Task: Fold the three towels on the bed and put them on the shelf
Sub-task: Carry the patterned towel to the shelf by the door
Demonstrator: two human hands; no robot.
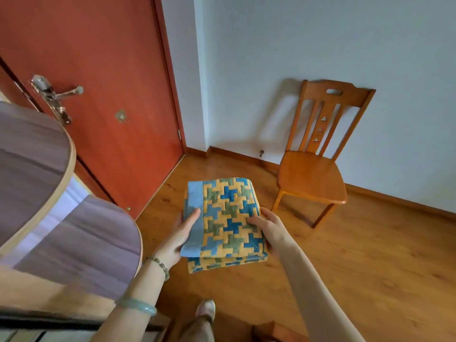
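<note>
A folded towel (228,218) with a blue, yellow and green block pattern and a plain blue border hangs in the air above the wooden floor. My left hand (181,234) grips its left edge, thumb on top of the blue border. My right hand (269,227) grips its right edge, thumb on the pattern and fingers underneath. To my left stands the shelf: a rounded upper board (32,169) and a rounded lower board (81,243), both grey-purple with a light wood rim. The bed and the other towels are out of view.
A red-brown door (111,70) with a metal handle (56,97) is shut behind the shelf. A wooden chair (313,174) stands against the white wall at the right. Bare wooden floor (370,255) lies ahead and to the right. My foot (206,308) shows below.
</note>
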